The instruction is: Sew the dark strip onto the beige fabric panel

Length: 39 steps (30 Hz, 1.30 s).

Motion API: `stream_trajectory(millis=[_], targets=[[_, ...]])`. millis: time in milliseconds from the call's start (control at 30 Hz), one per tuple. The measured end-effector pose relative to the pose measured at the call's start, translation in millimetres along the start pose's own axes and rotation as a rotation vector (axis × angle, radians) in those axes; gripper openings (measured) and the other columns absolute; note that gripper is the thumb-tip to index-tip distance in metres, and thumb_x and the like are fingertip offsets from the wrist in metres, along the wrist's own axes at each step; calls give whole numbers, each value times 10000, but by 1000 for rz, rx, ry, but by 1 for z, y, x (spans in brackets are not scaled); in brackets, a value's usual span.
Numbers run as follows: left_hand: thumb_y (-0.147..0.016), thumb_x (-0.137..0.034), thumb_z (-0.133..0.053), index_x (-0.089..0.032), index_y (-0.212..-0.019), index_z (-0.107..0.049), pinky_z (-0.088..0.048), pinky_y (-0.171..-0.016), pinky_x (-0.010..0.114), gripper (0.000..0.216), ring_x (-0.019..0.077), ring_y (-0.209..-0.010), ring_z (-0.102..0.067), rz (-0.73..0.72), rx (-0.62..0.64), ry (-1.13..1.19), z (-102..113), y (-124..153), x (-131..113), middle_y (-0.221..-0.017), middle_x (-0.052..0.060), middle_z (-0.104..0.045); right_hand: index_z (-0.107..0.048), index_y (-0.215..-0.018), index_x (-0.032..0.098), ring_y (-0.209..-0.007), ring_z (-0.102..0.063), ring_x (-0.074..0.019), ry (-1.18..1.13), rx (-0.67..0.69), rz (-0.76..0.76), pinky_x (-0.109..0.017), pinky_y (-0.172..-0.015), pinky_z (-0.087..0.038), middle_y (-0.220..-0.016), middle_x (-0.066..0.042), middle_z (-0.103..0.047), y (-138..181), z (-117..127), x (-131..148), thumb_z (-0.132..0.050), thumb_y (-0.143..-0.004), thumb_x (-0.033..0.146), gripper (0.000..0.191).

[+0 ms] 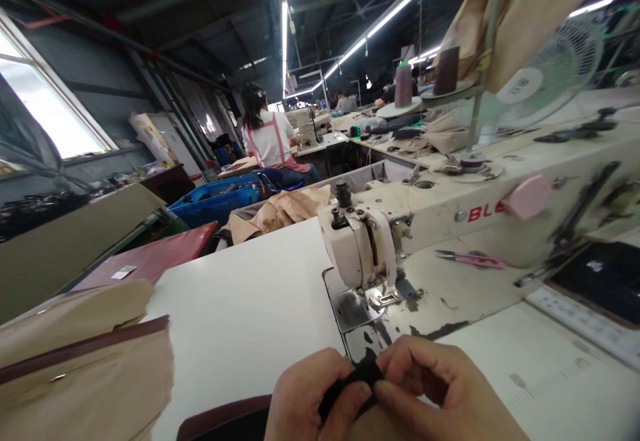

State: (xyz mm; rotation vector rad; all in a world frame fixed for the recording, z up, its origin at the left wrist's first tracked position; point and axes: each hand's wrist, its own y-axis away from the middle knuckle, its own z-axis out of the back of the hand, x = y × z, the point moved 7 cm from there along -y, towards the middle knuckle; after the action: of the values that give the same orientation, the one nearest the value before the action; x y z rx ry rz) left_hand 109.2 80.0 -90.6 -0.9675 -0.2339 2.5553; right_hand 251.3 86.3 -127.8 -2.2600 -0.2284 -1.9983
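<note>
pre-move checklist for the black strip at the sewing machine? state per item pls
1. Left hand pinching black strip: ok.
2. Right hand pinching the same strip: ok.
3. Strip under presser foot: not ok, it is held in front of the needle plate.
4. Needle plate free of fabric: ok.
5. Pink snips lying on the machine bed, apart from the presser foot: ok.
6. Needle threaded: cannot tell.
</note>
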Motion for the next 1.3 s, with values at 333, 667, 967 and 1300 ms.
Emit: stream_trajectory(millis=[333,667,967,1300], targets=[[-823,-337,-531,-190,-649,-541,-358,-557,173,228,98,-560,-477,72,40,121,-1,1,-2,-581,-42,-525,-721,-779,208,-687,-653,-207,-52,119,-80,-268,-647,-478,-726,-37,-727,2,-5,-11,-711,-719,394,195],[-795,-337,-546,-175,-682,-529,-348,-589,204,198,121,-631,-458,244,69,333,-5,3,8,-639,-19,-488,-715,-758,202,-666,-663,-196,39,81,-85,-229,-571,-476,-706,-16,-732,2,-7,-8,-691,-734,339,142],[-788,-360,-588,-139,-676,-533,-290,-537,198,254,100,-600,-424,302,243,748,-25,-17,12,-610,-21,-477,-518,-1241,290,-988,-630,-180,894,64,831,-235,-875,-502,-1166,-40,-640,30,25,30,-566,-848,121,431],[-707,-156,-553,-177,-619,-567,-315,-591,241,92,134,-630,-509,252,196,-3,-65,-73,48,-633,-25,-572,-634,-979,99,-873,-622,-188,1169,497,924,-302,-787,-532,-924,-102,-684,-27,15,2,-255,-994,155,384]])
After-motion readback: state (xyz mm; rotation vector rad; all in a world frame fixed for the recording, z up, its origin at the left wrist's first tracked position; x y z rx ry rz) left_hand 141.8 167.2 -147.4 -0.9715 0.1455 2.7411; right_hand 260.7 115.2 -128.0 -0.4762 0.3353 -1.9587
